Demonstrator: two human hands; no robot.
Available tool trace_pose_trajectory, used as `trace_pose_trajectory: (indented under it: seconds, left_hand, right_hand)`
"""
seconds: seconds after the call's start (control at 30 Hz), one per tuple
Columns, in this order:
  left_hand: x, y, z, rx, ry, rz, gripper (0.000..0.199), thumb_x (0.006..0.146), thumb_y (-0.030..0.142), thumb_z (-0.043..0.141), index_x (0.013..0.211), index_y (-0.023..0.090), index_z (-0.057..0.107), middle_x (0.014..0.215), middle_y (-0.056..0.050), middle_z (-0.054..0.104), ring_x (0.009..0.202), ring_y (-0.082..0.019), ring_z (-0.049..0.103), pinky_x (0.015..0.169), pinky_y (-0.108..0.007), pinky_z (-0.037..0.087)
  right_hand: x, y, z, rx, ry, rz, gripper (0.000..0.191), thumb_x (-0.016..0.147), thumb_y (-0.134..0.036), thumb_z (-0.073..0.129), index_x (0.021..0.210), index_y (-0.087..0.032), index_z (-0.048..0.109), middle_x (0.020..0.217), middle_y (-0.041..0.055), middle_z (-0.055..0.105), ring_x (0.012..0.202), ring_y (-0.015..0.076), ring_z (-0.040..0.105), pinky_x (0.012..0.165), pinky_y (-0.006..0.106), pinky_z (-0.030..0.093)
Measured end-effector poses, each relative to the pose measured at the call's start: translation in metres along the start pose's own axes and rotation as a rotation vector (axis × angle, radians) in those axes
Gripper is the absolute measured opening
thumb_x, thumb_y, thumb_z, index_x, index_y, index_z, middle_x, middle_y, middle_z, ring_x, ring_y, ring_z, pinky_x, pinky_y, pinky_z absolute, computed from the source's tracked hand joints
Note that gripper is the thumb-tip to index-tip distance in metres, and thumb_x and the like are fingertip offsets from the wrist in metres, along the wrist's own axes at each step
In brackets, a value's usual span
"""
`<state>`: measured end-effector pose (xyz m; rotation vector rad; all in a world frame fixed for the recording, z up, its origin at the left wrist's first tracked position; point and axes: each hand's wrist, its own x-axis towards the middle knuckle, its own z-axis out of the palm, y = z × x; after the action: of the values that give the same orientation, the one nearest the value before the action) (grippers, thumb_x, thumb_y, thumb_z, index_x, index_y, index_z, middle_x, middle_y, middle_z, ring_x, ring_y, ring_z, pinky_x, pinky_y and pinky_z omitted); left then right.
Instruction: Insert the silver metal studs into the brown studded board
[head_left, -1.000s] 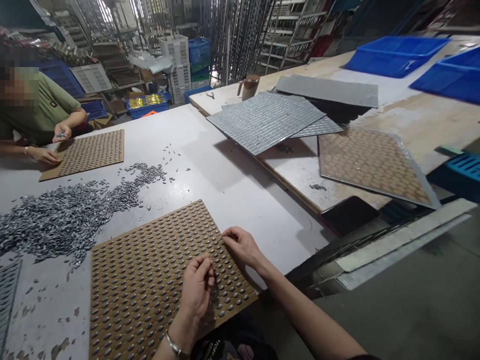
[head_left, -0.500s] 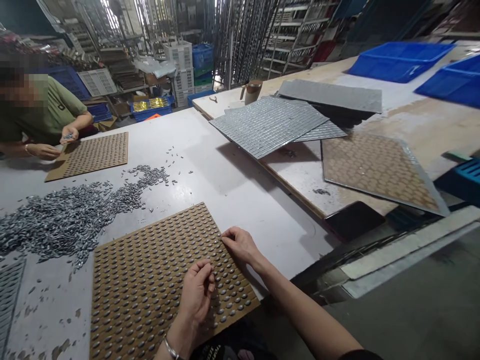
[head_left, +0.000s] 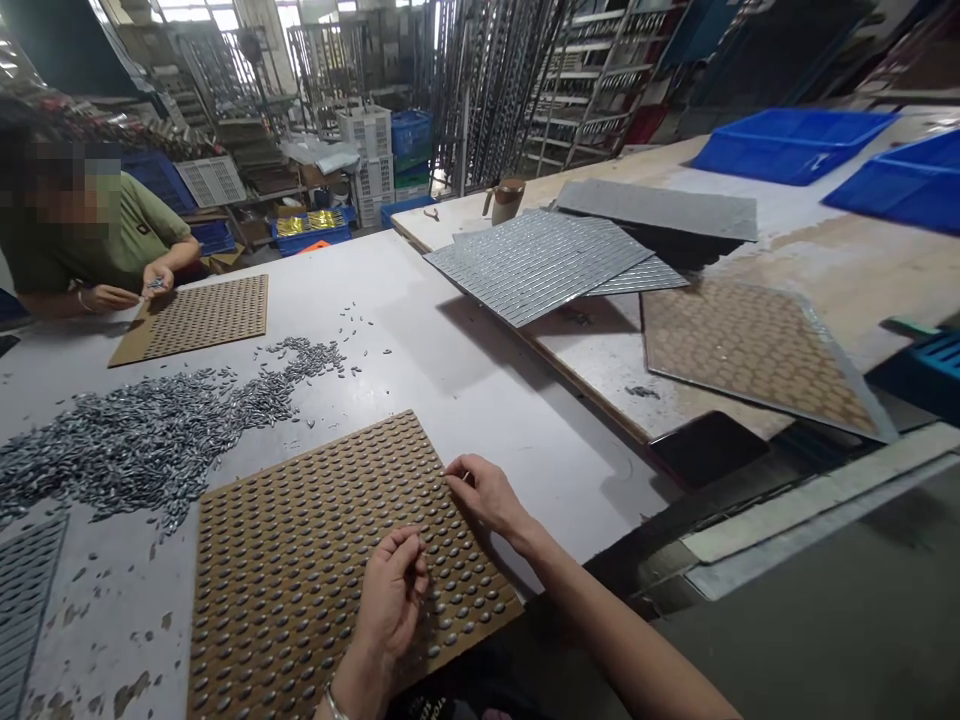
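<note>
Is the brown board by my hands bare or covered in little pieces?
Covered: rows of silvery pieces span the brown board; your left hand hides part of it.

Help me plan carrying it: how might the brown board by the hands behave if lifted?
The brown board looks fairly stiff, since it lies flat with straight edges. It is probably light for its size, as it seems thin. The smooth-looking silver pieces on it might slide if tilted; I can't tell whether they're fixed.
</note>
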<state>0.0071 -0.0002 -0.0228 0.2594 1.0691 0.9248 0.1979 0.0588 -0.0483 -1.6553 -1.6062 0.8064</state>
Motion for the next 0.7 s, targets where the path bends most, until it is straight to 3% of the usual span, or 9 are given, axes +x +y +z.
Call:
trace_pose_trajectory:
  seconds: [0.13, 0.7]
  left_hand:
    - [-0.006, 0.001, -0.003, -0.028, 0.013, 0.008, 0.037, 0.061, 0.020, 0.083, 0.089, 0.013, 0.059, 0.073, 0.000, 0.059, 0.054, -0.005, 0.049, 0.043, -0.014, 0.035]
    - [-0.010, 0.001, 0.000, -0.043, 0.014, -0.011, 0.028, 0.067, 0.018, 0.079, 0.088, 0.013, 0.061, 0.075, -0.002, 0.060, 0.055, -0.005, 0.051, 0.045, -0.014, 0.039]
  right_hand:
    - [0.001, -0.002, 0.002, -0.094, -0.101, -0.142, 0.009, 0.084, -0.020, 0.057, 0.082, -0.020, 0.066, 0.083, 0.0022, 0.061, 0.077, 0.0147, 0.056, 0.074, 0.027, 0.043]
    - [0.013, 0.001, 0.004, -0.195, -0.214, -0.128, 0.008, 0.085, -0.021, 0.058, 0.083, -0.021, 0.066, 0.085, 0.0016, 0.060, 0.080, 0.0145, 0.056, 0.072, 0.025, 0.039]
